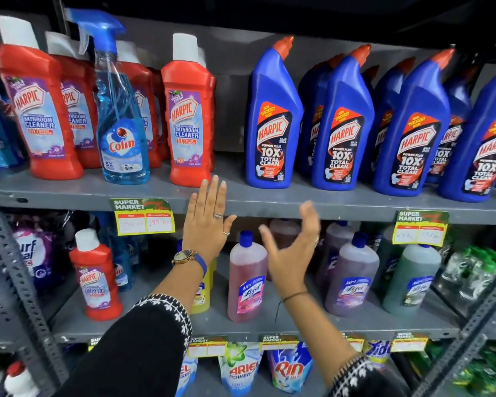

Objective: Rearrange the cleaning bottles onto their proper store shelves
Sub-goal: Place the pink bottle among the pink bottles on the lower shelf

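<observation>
On the upper shelf (92, 193) stand several red Harpic bathroom cleaner bottles (188, 116) at left, a blue Colin spray bottle (121, 121) among them, and several blue Harpic toilet cleaner bottles (272, 121) at right. One red Harpic bottle (96, 277) stands alone on the lower shelf (155, 325), left of the pink Lizol bottle (246, 282). My left hand (208, 222) is raised flat in front of the upper shelf edge, fingers apart and empty. My right hand (295, 245) hovers beside it, fingers spread, blurred, holding nothing.
More Lizol bottles (351, 279), purple and green, fill the lower shelf's right side. Detergent pouches (288, 368) sit on the bottom shelf. Price tags (143, 217) hang from the shelf edges. A slotted steel upright (12, 267) stands at left, another at right.
</observation>
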Motion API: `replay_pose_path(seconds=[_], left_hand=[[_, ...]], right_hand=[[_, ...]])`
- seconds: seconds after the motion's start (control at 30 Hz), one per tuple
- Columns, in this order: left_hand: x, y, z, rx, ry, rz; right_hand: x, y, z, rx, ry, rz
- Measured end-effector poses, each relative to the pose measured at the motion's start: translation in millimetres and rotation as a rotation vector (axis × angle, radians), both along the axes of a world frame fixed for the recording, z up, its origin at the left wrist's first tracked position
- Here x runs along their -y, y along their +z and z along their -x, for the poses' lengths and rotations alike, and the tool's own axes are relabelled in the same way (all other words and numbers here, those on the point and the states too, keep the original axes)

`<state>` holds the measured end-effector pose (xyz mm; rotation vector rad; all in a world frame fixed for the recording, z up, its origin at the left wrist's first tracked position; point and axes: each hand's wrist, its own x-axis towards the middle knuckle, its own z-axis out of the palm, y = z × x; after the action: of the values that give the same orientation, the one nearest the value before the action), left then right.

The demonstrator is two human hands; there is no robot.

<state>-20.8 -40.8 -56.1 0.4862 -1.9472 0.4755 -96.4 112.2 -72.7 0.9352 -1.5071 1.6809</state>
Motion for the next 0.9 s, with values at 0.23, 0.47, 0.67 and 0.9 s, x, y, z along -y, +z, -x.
replay_pose_path(seconds=[0.23,0.47,0.67,0.9], left_hand=[[-0.5,0.6,-1.5,-0.012,0.002,0.021],[3.6,-0.9,1.2,-0.029,0.001,0.059],[4.7,-2.6,1.1,-0.026,0.001,0.058],[7.0,-3.7,2.9,-0.038,0.006,0.068]], right_hand=[[42.1,-76.8,-4.0,0.421,0.093,-0.499],[54.4,-110.1,11.8,0.645,0.155,-0.58],[54.6,-113.9,13.6,0.629,0.104,-0.554],[41.1,-111.3,30.9,0.61,0.014,-0.482]])
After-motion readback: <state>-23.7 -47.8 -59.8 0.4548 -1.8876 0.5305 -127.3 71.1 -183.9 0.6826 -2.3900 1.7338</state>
